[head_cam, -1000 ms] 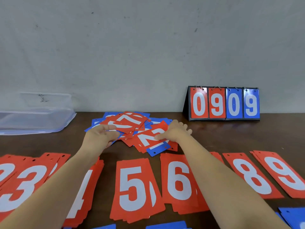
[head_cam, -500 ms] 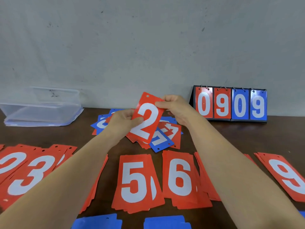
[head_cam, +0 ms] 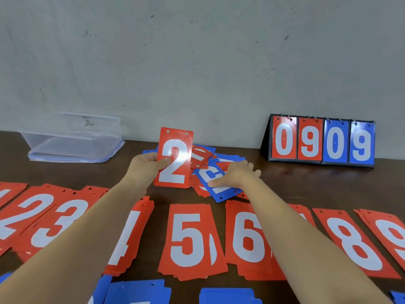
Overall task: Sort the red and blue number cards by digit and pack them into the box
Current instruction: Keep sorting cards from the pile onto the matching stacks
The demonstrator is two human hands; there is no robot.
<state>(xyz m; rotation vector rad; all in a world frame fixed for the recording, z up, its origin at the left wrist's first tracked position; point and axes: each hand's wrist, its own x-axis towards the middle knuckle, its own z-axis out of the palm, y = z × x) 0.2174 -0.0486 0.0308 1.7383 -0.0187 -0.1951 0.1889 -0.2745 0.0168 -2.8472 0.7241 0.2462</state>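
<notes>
Red, glossy and rectangular, a red 2 card (head_cam: pixel 175 159) stands upright just left of the frame's centre, two punched holes along its top edge and a white digit catching glare. The left hand (head_cam: pixel 144 165) has its grip closed on the card's left edge, thumb across the face and fingers behind. To its right, the right hand (head_cam: pixel 236 174) lies with its grip released, fingers spread flat and thumb pressing on a blue card (head_cam: pixel 217 187) that sits tilted on top of a loose mixed pile (head_cam: pixel 203 156) of red and blue cards at mid-frame.

The dark brown wood-grain surface (head_cam: pixel 306 185) carries a row of sorted red stacks across the lower half: a 2 stack (head_cam: pixel 13 218) at the far left, then the 3 stack (head_cam: pixel 59 218), 4 stack (head_cam: pixel 129 233), 5 stack (head_cam: pixel 188 238), 6 stack (head_cam: pixel 247 238), 8 stack (head_cam: pixel 355 242) and 9 stack (head_cam: pixel 392 233); the forearms cover parts of several. Blue stacks (head_cam: pixel 135 290) line the bottom edge, their digits mostly out of view.

The box (head_cam: pixel 72 139), clear thin-walled plastic with rounded corners, sits at the left of the frame against the scuffed grey wall (head_cam: pixel 197 62), well apart from the pile. At the right stands a black wedge-shaped flip scoreboard (head_cam: pixel 320 141) with ring-bound cards reading 0 9 in red and 0 9 in blue.
</notes>
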